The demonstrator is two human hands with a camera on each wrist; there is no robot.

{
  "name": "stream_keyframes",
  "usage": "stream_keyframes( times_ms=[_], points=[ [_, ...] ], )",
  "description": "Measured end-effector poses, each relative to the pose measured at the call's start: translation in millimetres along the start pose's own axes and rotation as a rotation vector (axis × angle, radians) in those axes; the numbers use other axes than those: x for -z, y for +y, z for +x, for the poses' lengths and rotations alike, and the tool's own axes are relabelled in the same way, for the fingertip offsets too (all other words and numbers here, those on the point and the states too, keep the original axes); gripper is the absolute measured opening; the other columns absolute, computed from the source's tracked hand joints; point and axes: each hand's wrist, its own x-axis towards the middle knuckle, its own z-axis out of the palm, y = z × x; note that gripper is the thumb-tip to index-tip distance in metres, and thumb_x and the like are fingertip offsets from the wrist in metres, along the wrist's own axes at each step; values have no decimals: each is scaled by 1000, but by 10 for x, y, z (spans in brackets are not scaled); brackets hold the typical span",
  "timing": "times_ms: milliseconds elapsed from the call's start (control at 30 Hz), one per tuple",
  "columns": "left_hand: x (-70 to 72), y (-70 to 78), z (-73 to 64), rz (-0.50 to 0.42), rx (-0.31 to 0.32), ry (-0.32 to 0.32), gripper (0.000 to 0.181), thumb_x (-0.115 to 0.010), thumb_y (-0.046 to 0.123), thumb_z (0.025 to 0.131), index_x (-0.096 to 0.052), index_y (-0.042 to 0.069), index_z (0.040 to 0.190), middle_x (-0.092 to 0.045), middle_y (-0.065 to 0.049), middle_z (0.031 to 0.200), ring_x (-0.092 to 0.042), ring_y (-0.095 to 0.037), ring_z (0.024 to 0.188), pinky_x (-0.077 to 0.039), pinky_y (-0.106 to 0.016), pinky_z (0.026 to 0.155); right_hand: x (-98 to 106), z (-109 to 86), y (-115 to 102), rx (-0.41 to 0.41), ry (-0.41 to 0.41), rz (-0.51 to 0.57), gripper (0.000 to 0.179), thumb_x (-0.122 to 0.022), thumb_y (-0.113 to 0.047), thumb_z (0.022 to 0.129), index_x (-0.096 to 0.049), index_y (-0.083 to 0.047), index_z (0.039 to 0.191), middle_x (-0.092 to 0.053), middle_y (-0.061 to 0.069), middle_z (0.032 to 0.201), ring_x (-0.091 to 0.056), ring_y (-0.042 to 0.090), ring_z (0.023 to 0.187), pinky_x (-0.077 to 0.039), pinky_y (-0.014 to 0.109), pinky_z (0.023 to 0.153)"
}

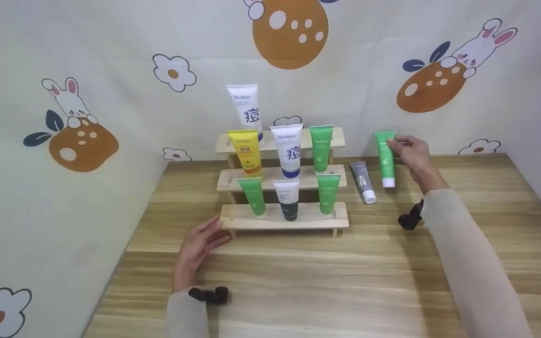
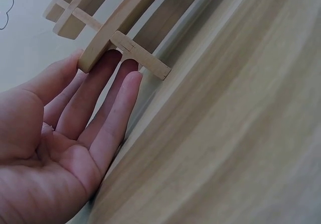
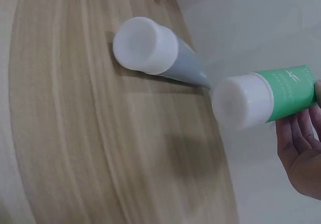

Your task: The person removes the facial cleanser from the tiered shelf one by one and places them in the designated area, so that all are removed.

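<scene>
My right hand (image 1: 412, 155) pinches a green squeeze tube (image 1: 386, 162) near its crimped top end, white cap down. The right wrist view shows this tube (image 3: 291, 91) raised off the tabletop. Beside it a grey tube (image 1: 362, 182) with a white cap lies on the table. At the lower left corner of a three-step wooden display rack (image 1: 261, 223), my left hand (image 1: 199, 246) holds the lowest step's end. In the left wrist view the thumb meets the board end (image 2: 95, 50) and the fingers reach under it.
Tubes stand on the rack: a tall white one (image 1: 244, 105) on top, a yellow one (image 1: 246, 152), a white one (image 1: 289, 150) and a green one (image 1: 321, 148) midway, and on the lowest step a white-and-dark one (image 1: 287, 199) between two green ones. A patterned cloth (image 1: 214, 56) hangs behind the table.
</scene>
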Motion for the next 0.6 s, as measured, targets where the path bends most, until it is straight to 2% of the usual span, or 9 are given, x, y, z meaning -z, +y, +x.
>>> stream_keyframes(
  times_ms=[100,233,467,600],
  points=[
    [1,16,-3,8,-2,-1,51,-67,14,97,-51,-5,142,-56,-26,142,-72,-22,100,-63,-37,94,-4,23,62,-29,4,23,71,-55,-47,100,-36,-4,153,-50,3,127,-55,11,108,-52,33,109],
    [9,33,-15,11,5,-2,53,-67,15,97,-50,-4,143,-54,-26,143,-72,-22,101,-63,-37,95,-9,48,132,-54,14,38,69,-55,-46,100,-37,-5,152,-50,2,125,-54,11,107,-53,32,107],
    [21,23,-16,2,-5,3,49,-66,13,97,-52,-4,141,-64,-22,132,-72,-22,99,-63,-37,94,-70,77,260,-98,15,41,66,-57,-43,100,-40,-4,150,-50,-3,118,-51,9,103,-52,29,101],
    [19,0,-18,-13,-14,-16,48,-63,9,98,-50,-6,142,-67,-16,124,-72,-21,97,-63,-37,93,-136,77,318,-131,21,46,62,-57,-37,101,-40,-3,150,-49,2,129,-49,11,110,-51,26,102]
  ],
)
